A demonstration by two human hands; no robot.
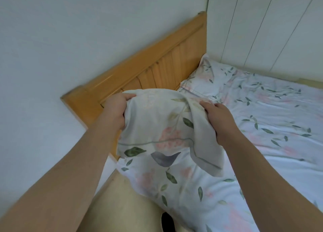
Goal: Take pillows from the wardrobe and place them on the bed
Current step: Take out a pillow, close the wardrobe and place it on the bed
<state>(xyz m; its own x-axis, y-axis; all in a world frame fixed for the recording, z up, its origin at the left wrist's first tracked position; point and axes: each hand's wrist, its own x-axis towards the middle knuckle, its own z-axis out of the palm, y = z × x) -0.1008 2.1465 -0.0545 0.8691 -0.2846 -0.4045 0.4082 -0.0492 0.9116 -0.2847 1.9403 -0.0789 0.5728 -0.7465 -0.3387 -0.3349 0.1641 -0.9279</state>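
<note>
White leaf-and-pink-flower pillow [162,127] and sheet [262,127]; honey-orange headboard [139,66].

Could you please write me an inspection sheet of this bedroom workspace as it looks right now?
Surface: bed with a white floral leaf-print sheet, slightly wrinkled.
Job's things: floral-patterned soft pillow held up over the near head end of the bed; a second matching floral pillow already lies in the far corner by the headboard.
Clutter: nothing seen.
Grippers: left hand grips the held pillow's left edge; right hand grips its right edge.
Cables: nothing seen.
Surroundings: orange-brown wooden slatted headboard, plain white wall, white panelled wall along the bed's far side.
</note>
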